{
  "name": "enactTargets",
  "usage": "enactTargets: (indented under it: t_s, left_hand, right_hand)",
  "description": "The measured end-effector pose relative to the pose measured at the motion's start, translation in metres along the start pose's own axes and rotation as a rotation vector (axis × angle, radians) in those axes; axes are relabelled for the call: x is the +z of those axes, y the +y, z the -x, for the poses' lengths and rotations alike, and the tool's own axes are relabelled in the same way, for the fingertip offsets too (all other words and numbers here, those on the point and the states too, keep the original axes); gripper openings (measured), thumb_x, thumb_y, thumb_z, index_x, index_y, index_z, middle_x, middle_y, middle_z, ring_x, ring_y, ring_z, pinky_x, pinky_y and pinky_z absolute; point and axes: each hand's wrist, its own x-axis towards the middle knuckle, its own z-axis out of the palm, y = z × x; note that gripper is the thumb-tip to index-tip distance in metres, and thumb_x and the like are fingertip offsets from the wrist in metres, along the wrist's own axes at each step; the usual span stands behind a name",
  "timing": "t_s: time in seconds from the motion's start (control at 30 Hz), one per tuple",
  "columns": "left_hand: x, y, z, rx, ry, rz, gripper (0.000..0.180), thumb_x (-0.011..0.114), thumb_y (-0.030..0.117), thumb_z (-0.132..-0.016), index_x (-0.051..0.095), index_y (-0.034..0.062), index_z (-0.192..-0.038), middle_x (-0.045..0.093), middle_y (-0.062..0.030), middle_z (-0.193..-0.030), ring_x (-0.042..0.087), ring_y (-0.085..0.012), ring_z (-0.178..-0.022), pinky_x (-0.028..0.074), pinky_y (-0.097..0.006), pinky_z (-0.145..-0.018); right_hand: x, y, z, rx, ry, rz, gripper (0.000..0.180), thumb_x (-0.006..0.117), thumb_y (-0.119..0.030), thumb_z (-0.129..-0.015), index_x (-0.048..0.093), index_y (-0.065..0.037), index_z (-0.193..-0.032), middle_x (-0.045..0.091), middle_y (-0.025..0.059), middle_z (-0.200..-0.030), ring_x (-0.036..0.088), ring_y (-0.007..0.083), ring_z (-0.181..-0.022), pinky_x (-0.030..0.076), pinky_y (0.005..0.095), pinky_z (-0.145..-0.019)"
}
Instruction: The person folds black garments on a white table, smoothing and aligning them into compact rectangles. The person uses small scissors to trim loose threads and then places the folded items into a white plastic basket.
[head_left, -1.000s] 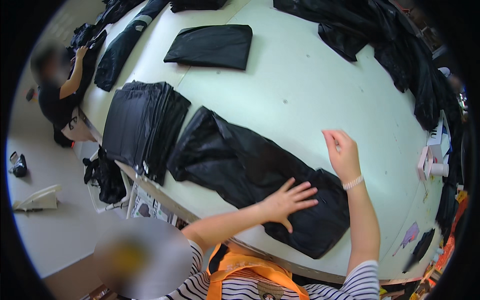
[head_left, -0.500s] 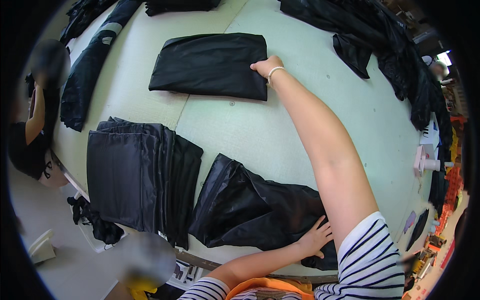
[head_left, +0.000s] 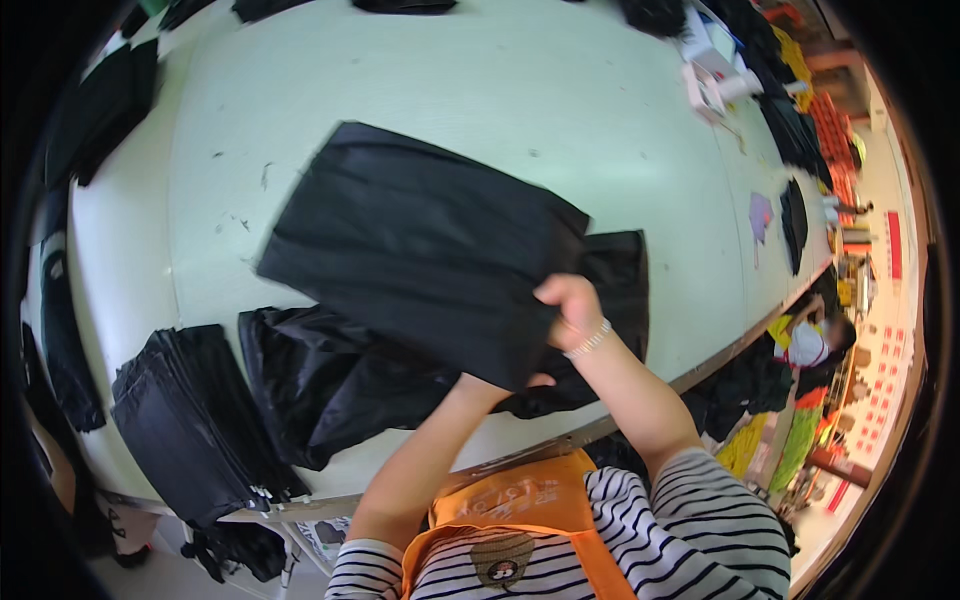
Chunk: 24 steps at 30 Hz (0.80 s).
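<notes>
At the near table edge, one person in a striped top and orange apron, two bare hands in view. Right hand point(head_left: 570, 305) is closed on the near corner of a folded black garment point(head_left: 420, 250), thumb and fingers pinching the fabric; bracelet on that wrist. Left hand point(head_left: 505, 385) is mostly hidden under the same garment's near edge; grip state can't be read, only that it's in contact.

The folded garment is one flat, roughly rectangular piece, lifted above the table and tilted, blurred at the far edge. It overlaps one unfolded black garment point(head_left: 330, 385) lying crumpled on the tabletop just beneath and to the person's left. Further left, one neat stack of folded black garments point(head_left: 190, 420) sits at the table's near-left corner, close to the edge, a narrow gap between it and the crumpled piece.

Surface: one large pale green table point(head_left: 560, 110), a few small dark marks on it. The centre and far-middle area is bare, so most open room is ahead of the held piece. The left rim carries dark fabric piles point(head_left: 95, 110); the far rim has more black pieces, count unclear. The right rim holds a white box-like item point(head_left: 705, 85) and more dark cloth.

Beyond the right edge, a second person point(head_left: 805, 340) stands by colourful shelving. Floor shows at lower left.
</notes>
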Motion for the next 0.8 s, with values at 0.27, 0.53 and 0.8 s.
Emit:
enactTargets:
  t_s: [0.27,0.53,0.8]
  left_hand:
    - [0.008,0.003,0.021,-0.042,0.127,-0.222,0.051,0.056,0.033,-0.089,0.049,0.0052,-0.131,0.046,-0.0139,-0.139,0.04,-0.0296,-0.129,0.031,-0.043,-0.107]
    - [-0.078,0.043,0.075,-0.369,0.618,-0.783,0.05,0.063,0.016,-0.081,0.053,0.0071,-0.129,0.041,-0.0113,-0.144,0.033,-0.0292,-0.136,0.018,-0.049,-0.112]
    - [-0.076,-0.066,0.104,-0.851,0.594,-0.846,0.066,0.045,0.05,-0.092,0.035,0.0104,-0.144,0.028,-0.008,-0.152,0.022,-0.0271,-0.142,0.017,-0.052,-0.112]
  right_hand:
    - [-0.194,-0.109,0.099,0.124,0.208,0.231,0.039,0.048,0.002,-0.062,0.057,0.014,-0.098,0.065,0.0199,-0.095,0.066,0.0316,-0.086,0.054,0.0403,-0.082]
    - [-0.18,-0.088,0.086,-0.684,0.401,1.563,0.082,0.056,-0.01,-0.073,0.014,0.008,-0.142,0.048,0.028,-0.117,0.056,0.0393,-0.099,0.045,0.0405,-0.092]
    - [-0.119,-0.08,0.099,-0.944,0.391,2.041,0.081,0.056,-0.011,-0.078,0.013,0.008,-0.144,0.032,0.0306,-0.136,0.041,0.0425,-0.121,0.035,0.0437,-0.103]
